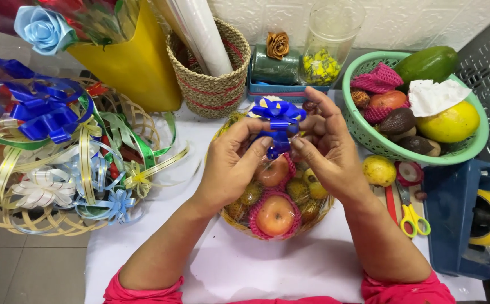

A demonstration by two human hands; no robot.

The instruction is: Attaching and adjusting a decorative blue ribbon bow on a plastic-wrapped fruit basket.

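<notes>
A small woven fruit basket (pixel 239 224) wrapped in clear film stands on the white table in front of me. It holds apples in red foam netting (pixel 275 216) and several small yellowish fruits. A blue ribbon bow (pixel 277 112) sits at the top of the wrap. My left hand (pixel 232 163) pinches the bow's base from the left. My right hand (pixel 326 147) pinches it from the right, fingers curled around the gathered film. Both hands hover over the basket.
A green plastic basket (pixel 369 138) of mixed fruit sits at the right, with a loose yellow fruit (pixel 379 170), yellow-handled scissors (pixel 411 215) and a blue tape dispenser (pixel 464 219). Wicker baskets with ribbon bows (pixel 59 169) fill the left. A woven pot (pixel 211 84) and clear jar (pixel 326 45) stand behind.
</notes>
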